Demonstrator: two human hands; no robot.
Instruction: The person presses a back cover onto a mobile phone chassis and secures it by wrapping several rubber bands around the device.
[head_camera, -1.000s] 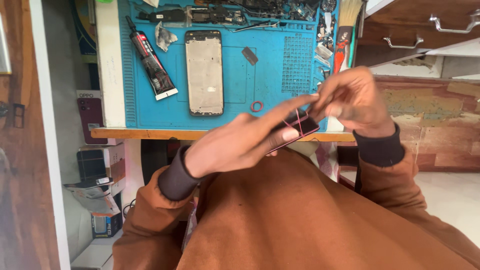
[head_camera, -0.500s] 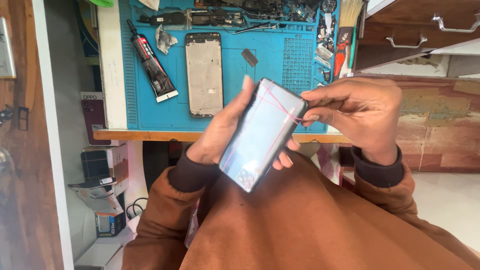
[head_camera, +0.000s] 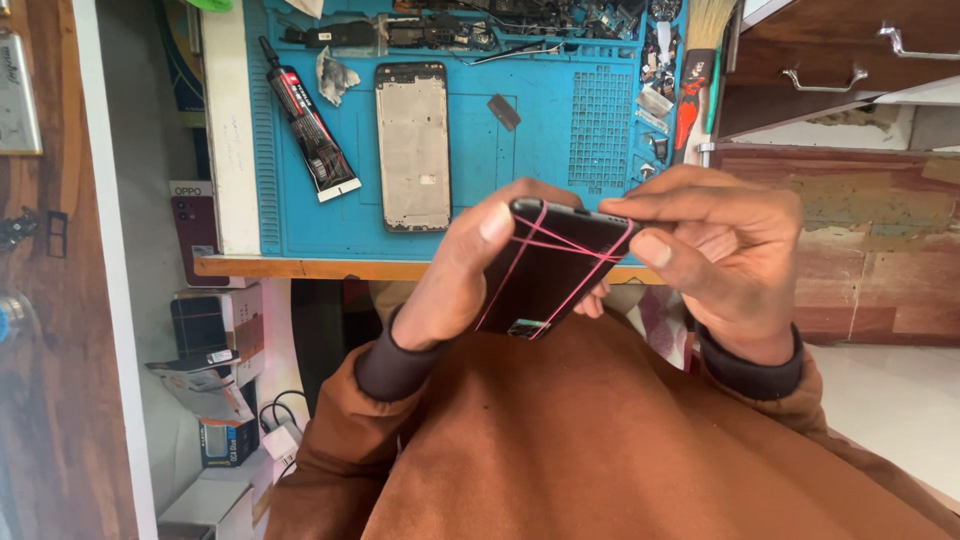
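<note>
A dark phone is held over my lap, in front of the desk edge, with pink rubber bands crossing its face. My left hand grips its left side, thumb on the top corner. At the top right corner, my right hand pinches the band between thumb and fingers. On the blue work mat behind lie a bare phone frame and a black glue tube.
Small parts, tools and a brush crowd the mat's far and right edges. A wooden drawer unit stands to the right. Boxes and cables are stacked on the floor at left, beside a wooden door.
The phone was turned from edge-on to screen up, then lowered flatter. My right hand moved to its top right corner and now stretches the pink band there.
</note>
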